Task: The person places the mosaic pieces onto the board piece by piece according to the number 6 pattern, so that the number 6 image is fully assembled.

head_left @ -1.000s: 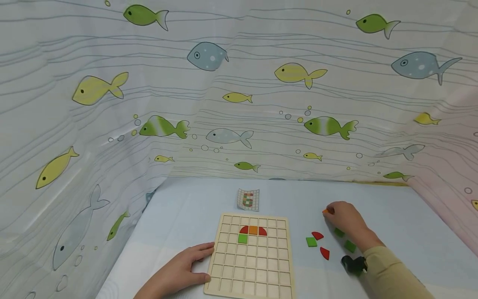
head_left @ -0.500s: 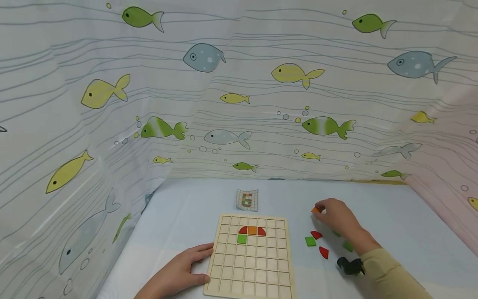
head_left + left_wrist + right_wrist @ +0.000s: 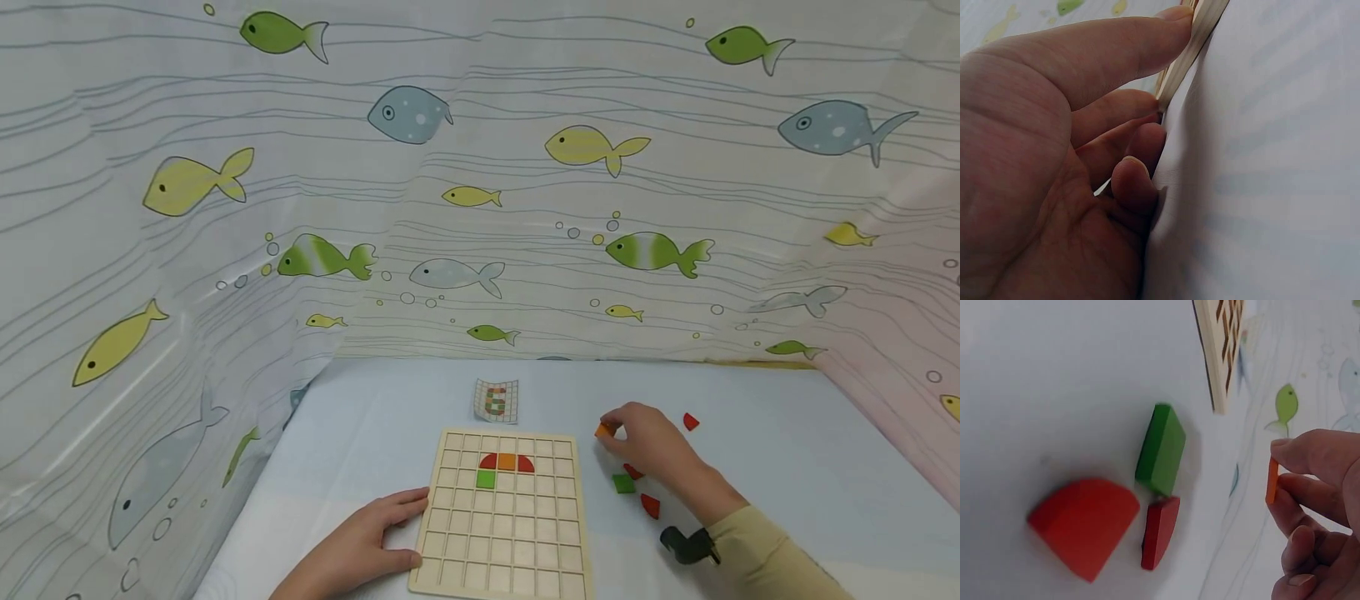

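My right hand (image 3: pixel 654 440) pinches an orange square tile (image 3: pixel 603 431) between thumb and fingertips, raised just right of the wooden grid board (image 3: pixel 525 529). The right wrist view has the tile (image 3: pixel 1272 480) edge-on. My left hand (image 3: pixel 360 542) lies along the board's left edge, thumb and fingertips touching the rim; in the left wrist view the thumb (image 3: pixel 1116 53) reaches the wooden edge. Set in the board's upper cells are a red quarter-round tile (image 3: pixel 490 462), an orange square (image 3: pixel 507 462), a second red quarter-round (image 3: pixel 526 464) and a green square (image 3: pixel 486 479).
Right of the board lie a loose green square tile (image 3: pixel 623 483) and red quarter-round tiles (image 3: pixel 651 506), with another red one (image 3: pixel 691 422) farther back. A small card (image 3: pixel 496 402) with a coloured grid pattern lies behind the board. A fish-print curtain (image 3: pixel 525 250) surrounds the table.
My right hand has carried the orange tile left toward the board, uncovering a red tile at the back right. My left hand has stayed at the board's edge.
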The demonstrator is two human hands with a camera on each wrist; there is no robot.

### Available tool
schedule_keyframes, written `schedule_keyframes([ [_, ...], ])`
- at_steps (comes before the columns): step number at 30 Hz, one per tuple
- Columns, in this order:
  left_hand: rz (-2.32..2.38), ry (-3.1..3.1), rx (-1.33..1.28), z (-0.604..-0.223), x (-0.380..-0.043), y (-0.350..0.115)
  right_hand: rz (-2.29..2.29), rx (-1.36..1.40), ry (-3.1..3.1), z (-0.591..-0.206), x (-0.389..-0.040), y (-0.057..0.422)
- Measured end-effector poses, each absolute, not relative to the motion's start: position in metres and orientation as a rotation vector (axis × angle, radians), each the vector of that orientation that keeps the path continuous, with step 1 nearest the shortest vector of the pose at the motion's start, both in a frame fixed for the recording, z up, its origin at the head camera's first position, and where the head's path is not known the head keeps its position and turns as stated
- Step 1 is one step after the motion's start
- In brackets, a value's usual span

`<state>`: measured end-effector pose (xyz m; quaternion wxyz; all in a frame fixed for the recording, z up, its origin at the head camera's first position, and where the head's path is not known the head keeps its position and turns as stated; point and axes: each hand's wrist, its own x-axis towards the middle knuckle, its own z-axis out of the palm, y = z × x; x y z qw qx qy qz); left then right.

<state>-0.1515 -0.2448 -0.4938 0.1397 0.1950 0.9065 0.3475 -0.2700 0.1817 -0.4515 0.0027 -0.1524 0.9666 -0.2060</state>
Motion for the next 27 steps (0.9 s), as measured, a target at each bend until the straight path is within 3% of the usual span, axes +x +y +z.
schedule_keyframes([
  [27,1.019,2.627,0.584,-0.490,-0.150,-0.243,-0.667,-0.809,2.968,-0.459,-0.246,0.119],
])
